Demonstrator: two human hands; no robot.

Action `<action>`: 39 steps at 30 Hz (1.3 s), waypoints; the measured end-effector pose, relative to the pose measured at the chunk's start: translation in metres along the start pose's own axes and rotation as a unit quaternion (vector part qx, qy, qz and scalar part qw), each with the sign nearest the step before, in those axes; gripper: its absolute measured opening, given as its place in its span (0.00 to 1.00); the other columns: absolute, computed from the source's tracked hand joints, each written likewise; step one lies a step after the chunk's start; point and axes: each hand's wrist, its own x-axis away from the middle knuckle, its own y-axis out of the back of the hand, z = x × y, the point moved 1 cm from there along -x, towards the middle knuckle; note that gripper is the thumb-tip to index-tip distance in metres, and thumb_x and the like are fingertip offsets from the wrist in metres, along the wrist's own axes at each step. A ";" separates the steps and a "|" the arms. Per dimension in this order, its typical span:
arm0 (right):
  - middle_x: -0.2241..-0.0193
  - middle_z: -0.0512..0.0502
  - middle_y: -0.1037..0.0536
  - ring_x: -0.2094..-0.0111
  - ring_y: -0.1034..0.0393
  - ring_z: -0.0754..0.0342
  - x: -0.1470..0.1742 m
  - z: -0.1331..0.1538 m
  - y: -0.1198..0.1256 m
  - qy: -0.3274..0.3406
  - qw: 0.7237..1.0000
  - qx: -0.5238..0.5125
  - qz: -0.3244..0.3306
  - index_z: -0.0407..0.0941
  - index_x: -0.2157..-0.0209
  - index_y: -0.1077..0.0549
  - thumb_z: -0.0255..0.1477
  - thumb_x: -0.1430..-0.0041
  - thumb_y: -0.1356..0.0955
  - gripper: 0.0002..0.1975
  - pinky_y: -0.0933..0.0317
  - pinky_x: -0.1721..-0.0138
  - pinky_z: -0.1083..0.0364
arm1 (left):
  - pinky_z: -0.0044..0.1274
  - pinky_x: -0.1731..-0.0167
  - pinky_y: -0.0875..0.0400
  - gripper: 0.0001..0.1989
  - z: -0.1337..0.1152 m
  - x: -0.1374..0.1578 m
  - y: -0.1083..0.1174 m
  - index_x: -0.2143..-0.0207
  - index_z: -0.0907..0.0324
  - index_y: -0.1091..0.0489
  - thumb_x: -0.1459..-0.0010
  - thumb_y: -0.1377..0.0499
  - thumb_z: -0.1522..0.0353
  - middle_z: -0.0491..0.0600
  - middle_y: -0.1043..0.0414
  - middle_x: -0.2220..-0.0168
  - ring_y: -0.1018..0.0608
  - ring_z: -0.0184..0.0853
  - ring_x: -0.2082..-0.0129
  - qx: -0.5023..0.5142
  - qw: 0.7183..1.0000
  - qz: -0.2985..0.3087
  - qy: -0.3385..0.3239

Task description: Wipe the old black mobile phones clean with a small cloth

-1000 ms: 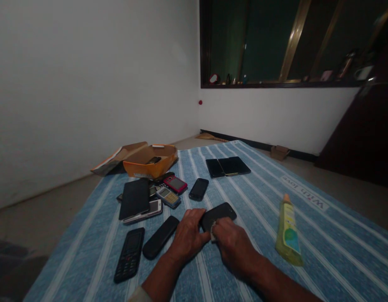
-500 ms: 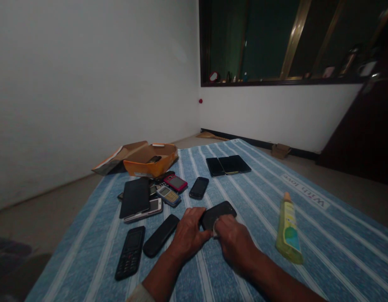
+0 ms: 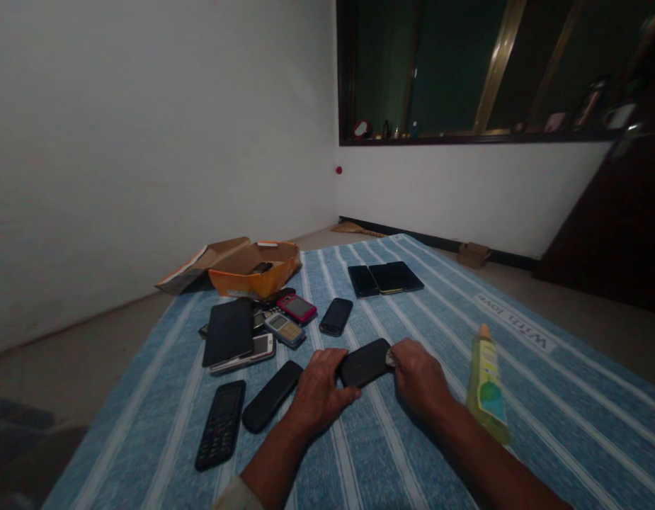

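Note:
A black mobile phone [image 3: 363, 364] lies on the striped blue cloth, its back or dark face up. My left hand [image 3: 321, 386] grips its left end between thumb and fingers. At the phone's right end, my right hand [image 3: 420, 377] is closed on a small whitish wipe [image 3: 391, 358], pressed against the edge. Left of my left hand lie a slim black phone [image 3: 272, 397] and a black keypad phone [image 3: 221, 425]. A dark touchscreen phone [image 3: 336, 316] lies just beyond my hands.
Several phones, including a pink one [image 3: 297, 309], are piled under and beside a black tablet-like slab [image 3: 229, 333]. An open orange cardboard box [image 3: 253, 285] stands behind. More dark phones [image 3: 396, 277] lie further back. A yellow-green bottle [image 3: 488, 393] lies at right.
My right hand has moved right with the wipe, from the phone's surface to its right end. My left hand keeps its hold on the phone.

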 end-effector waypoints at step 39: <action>0.69 0.43 0.28 0.64 0.36 0.49 -0.001 -0.003 -0.004 0.037 0.996 -0.076 -0.037 0.44 0.69 0.31 0.14 0.48 0.40 0.12 0.43 0.63 0.54 | 0.34 0.56 0.32 0.25 -0.006 -0.001 0.002 0.54 0.60 0.30 0.58 0.32 0.71 0.52 0.27 0.58 0.28 0.44 0.56 -0.006 1.000 0.025 0.011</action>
